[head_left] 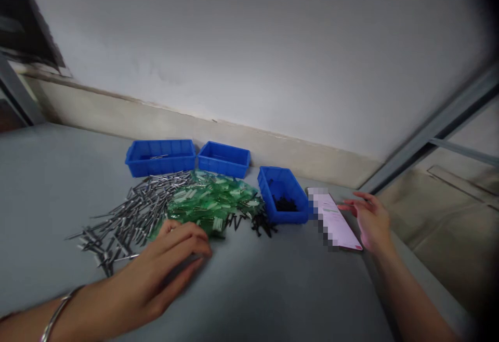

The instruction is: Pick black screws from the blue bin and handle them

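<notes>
Fingers curled, a left hand (166, 264) partly hid a shiny heap of green plastic packets (218, 199) on a gray tabletop (273, 290); any grip could not be told. A right hand (374, 222), fingers loosely open, hovered beside a lit smartphone (341, 222), its writing illegible. Black screws (263, 223) and silvery pins (136, 209) flanked the packets before three blue bins (224, 168).

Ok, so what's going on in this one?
A person's left hand is loosely curled at the near edge of some green packets, with nothing visible in its grasp. The right hand is beside a lit phone, fingers toward it; contact is unclear. Metal pins lie left of the packets. Three blue bins stand near the wall; the rightmost holds black pieces.
</notes>
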`<control>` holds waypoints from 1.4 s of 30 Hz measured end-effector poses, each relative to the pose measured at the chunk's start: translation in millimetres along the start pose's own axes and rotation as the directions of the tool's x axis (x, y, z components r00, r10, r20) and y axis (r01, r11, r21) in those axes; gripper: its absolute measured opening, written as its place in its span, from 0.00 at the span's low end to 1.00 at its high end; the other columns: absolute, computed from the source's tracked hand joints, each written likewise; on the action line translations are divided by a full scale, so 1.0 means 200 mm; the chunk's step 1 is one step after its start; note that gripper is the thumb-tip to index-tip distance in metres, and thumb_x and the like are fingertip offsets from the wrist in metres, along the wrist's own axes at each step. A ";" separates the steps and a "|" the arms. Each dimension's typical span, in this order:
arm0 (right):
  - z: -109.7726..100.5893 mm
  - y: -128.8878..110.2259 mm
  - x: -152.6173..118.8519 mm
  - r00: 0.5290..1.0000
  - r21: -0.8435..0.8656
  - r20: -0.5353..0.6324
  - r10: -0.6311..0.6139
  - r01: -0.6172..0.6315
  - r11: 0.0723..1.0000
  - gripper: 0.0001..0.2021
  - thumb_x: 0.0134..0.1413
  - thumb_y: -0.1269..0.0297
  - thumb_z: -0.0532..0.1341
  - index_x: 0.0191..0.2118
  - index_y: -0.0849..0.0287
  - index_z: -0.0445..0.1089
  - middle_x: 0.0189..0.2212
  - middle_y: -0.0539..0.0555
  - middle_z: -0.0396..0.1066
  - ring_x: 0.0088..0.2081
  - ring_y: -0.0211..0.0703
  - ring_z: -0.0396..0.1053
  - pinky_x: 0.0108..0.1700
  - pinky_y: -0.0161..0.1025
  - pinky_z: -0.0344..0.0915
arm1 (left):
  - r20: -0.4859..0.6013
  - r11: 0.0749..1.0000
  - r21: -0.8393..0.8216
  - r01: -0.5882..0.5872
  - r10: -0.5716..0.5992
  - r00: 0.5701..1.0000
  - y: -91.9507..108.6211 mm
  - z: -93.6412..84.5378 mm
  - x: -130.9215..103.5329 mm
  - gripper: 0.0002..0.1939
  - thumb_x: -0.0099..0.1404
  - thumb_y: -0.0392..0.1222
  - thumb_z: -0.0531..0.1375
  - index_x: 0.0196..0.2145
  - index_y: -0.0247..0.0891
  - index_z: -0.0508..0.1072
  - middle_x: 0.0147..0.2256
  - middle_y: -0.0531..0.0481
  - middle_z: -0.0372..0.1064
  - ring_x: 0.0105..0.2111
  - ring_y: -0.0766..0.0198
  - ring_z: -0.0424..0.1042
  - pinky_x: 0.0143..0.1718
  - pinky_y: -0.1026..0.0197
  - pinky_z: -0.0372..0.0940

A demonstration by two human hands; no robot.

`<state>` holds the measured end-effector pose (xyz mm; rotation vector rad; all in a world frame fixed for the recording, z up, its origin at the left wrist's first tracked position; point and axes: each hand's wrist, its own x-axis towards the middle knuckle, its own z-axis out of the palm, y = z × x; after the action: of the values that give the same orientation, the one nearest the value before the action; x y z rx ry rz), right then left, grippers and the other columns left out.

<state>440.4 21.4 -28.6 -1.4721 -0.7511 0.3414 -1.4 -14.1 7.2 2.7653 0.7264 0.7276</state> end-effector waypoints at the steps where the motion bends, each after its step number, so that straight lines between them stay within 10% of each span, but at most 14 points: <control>1: 0.00 0.00 0.00 1.000 -0.003 -0.002 -0.005 0.005 1.000 0.14 0.34 0.64 0.59 0.34 0.57 0.63 0.22 0.47 0.68 0.22 0.41 0.70 0.30 0.39 0.63 | 0.004 1.000 0.008 0.001 -0.001 1.000 -0.01 0.00 0.00 0.15 0.63 0.28 0.48 0.45 0.42 0.60 0.42 0.51 0.63 0.43 0.64 0.62 0.45 0.62 0.55; 23: -0.01 0.01 0.00 0.997 -0.125 -0.028 -0.069 0.065 0.990 0.12 0.37 0.66 0.57 0.33 0.58 0.64 0.21 0.47 0.67 0.19 0.37 0.65 0.26 0.36 0.60 | 0.141 0.996 0.082 0.028 -0.039 0.989 -0.04 0.04 0.01 0.14 0.66 0.33 0.48 0.48 0.44 0.62 0.47 0.52 0.61 0.45 0.63 0.63 0.45 0.60 0.53; 29: 0.05 -0.20 -0.10 0.963 -0.138 -0.019 -0.270 0.265 0.954 0.11 0.43 0.64 0.58 0.37 0.58 0.63 0.24 0.47 0.66 0.23 0.38 0.65 0.29 0.37 0.62 | 0.191 0.998 0.041 0.053 -0.060 0.980 -0.02 0.02 0.02 0.12 0.66 0.32 0.48 0.46 0.43 0.63 0.44 0.52 0.62 0.42 0.64 0.63 0.45 0.61 0.52; 33: 0.22 -0.40 -0.41 0.758 -0.338 0.240 -0.607 0.651 0.679 0.08 0.53 0.63 0.54 0.37 0.58 0.66 0.28 0.51 0.68 0.28 0.39 0.66 0.31 0.38 0.63 | 0.154 0.997 0.051 0.056 -0.063 0.986 -0.03 0.02 0.02 0.13 0.66 0.32 0.48 0.45 0.43 0.63 0.43 0.53 0.63 0.40 0.65 0.64 0.44 0.62 0.52; 37: 0.38 -0.45 -0.76 0.273 -0.085 0.680 -0.681 0.951 0.297 0.09 0.55 0.72 0.51 0.38 0.58 0.67 0.31 0.53 0.70 0.33 0.40 0.67 0.34 0.37 0.65 | 0.071 0.994 0.087 0.065 -0.071 0.995 -0.05 0.04 0.00 0.13 0.65 0.31 0.48 0.43 0.43 0.64 0.41 0.54 0.64 0.39 0.66 0.65 0.43 0.62 0.52; 39: 0.42 -0.42 -0.86 0.186 -0.025 0.779 -0.599 0.963 0.268 0.11 0.55 0.73 0.51 0.42 0.59 0.66 0.36 0.55 0.70 0.38 0.42 0.67 0.40 0.40 0.66 | 0.042 0.993 0.099 0.067 -0.072 0.997 -0.05 0.05 0.00 0.13 0.64 0.30 0.49 0.42 0.43 0.65 0.40 0.55 0.65 0.38 0.66 0.65 0.43 0.62 0.51; 42: 0.45 -0.34 -0.92 0.180 -0.065 0.856 -0.485 0.968 0.244 0.14 0.57 0.70 0.52 0.48 0.60 0.65 0.46 0.59 0.68 0.46 0.46 0.65 0.45 0.44 0.66 | 0.020 0.992 0.108 0.066 -0.069 0.997 -0.06 0.06 0.01 0.13 0.64 0.29 0.48 0.41 0.43 0.66 0.39 0.55 0.65 0.37 0.66 0.66 0.43 0.62 0.52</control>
<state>231.8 -33.5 -13.9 -1.2257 -2.4166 -0.3013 1.1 -3.4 -6.7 2.8234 0.8740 0.6606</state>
